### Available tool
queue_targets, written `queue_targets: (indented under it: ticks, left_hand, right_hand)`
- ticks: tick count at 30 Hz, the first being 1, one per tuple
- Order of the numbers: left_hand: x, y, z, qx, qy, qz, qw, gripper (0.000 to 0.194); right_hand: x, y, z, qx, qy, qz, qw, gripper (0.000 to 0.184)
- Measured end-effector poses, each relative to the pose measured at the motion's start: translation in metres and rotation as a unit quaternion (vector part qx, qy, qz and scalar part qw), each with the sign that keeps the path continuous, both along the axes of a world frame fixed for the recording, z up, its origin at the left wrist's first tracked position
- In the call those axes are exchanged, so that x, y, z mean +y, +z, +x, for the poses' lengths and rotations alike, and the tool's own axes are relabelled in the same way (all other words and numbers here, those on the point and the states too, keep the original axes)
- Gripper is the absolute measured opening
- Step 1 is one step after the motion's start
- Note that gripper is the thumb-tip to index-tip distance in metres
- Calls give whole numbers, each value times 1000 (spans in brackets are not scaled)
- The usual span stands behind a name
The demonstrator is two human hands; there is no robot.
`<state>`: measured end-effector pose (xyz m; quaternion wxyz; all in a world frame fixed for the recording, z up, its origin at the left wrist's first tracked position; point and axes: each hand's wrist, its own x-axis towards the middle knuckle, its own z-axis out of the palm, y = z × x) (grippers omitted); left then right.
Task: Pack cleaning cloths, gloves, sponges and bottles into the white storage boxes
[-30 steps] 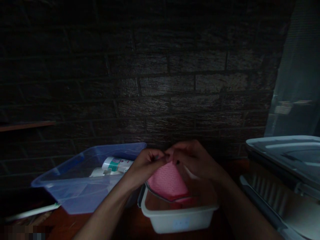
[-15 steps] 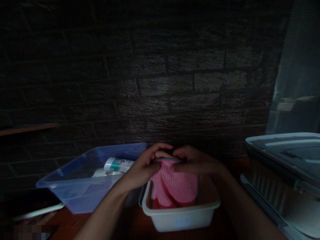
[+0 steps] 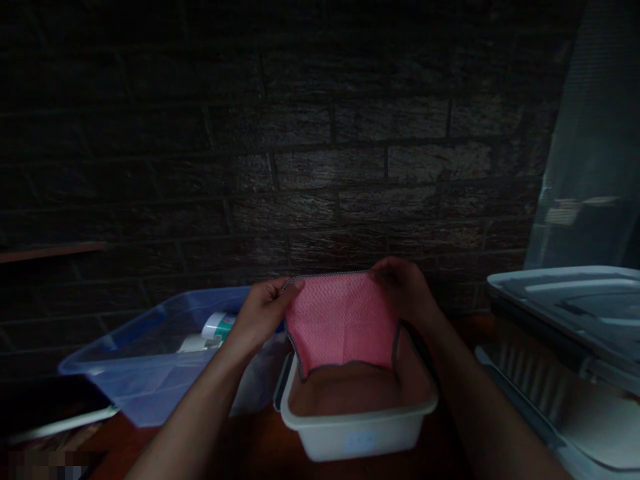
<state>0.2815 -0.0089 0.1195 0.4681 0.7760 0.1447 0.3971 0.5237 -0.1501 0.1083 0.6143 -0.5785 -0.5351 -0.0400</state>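
A pink textured cloth (image 3: 343, 320) with a dark stitched edge hangs spread out between my two hands. My left hand (image 3: 267, 303) pinches its upper left corner, thumb in front. At the upper right corner my right hand (image 3: 405, 283) grips the cloth, its fingertips partly hidden in shadow. Below the cloth stands a white plastic tub (image 3: 360, 423) with a small bluish label on its front. The cloth's lower edge hangs at the tub's back part, over the opening; whether it touches the inside I cannot tell.
Left of the tub is a translucent blue bin (image 3: 150, 383) holding a white and green container (image 3: 217, 327). On the right stands a lidded container (image 3: 565, 300) with a dish-rack-like ribbed inside. A dark brick wall (image 3: 310, 167) rises behind the wooden surface (image 3: 270, 443).
My hands have moved apart and up, stretching the bunched cloth out flat. Its lower part has lifted, so more of the tub's inside shows.
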Motion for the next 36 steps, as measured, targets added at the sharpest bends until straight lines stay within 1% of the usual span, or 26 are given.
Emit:
queue_targets:
  ticks: [4,6,8,10,13,17,22,28,36]
  left_hand:
    - [2,0,1,-19,5,-10,1000,35]
    - [3,0,1,-33,1,-25,999,34]
    - [3,-1,1,-52,-4,-44,998,33]
    - [4,-1,2,-75,-5,-59,995,32]
    - [5,0,1,-100,4,-64,993,31]
    - [8,0,1,-131,29,-56,989,30]
    - [11,-1,-1,-139,50,-43,988,29]
    - [12,-1,-1,-145,46,-50,987,29]
    - [5,0,3,-176,22,-66,982,31]
  right_hand:
    - [-6,5,1,56,-77,61,994,24]
    - [-10,8,0,82,-92,94,988,27]
    - [-12,10,-1,96,-77,124,985,26]
    - [-12,11,-2,107,-48,151,982,26]
    - [-13,13,-3,135,-30,178,974,27]
    - [-15,15,-6,180,-27,197,963,26]
    - [-18,19,-7,166,-57,219,960,21]
    - [-17,19,-6,171,-48,224,958,20]
    - [-20,21,-9,157,-57,221,961,18]
